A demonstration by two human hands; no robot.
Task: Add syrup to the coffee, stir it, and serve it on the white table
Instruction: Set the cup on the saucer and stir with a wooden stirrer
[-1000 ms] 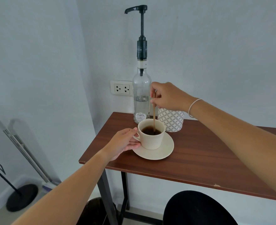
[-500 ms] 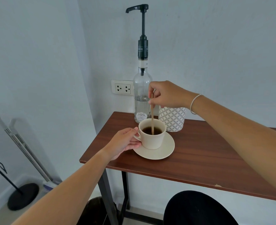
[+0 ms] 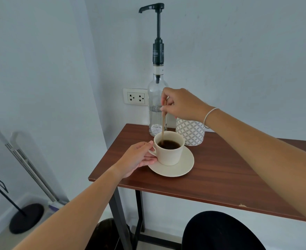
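A: We see the cream cup point(image 3: 168, 152) of dark coffee point(image 3: 169, 144) on its saucer point(image 3: 177, 168), frame centre, atop the brown table point(image 3: 220, 174).

B: Our left hand point(image 3: 137, 159) grips the handle; our right hand point(image 3: 181, 104) pinches the wooden stirrer point(image 3: 164, 123) dipped in.

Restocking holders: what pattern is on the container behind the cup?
White container with a grey interlocking-circle lattice, clearest in the head view.

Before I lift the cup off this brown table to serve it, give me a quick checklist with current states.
1. Left hand steadies the cup at its handle: ok.
2. Stir stick out of the coffee: not ok, right hand pinches it, tip in the cup.
3. Cup seated on saucer: ok.
4. Syrup mixed in: cannot tell.
5. Patterned container apart from the saucer: ok.
6. White table in sight: not ok.
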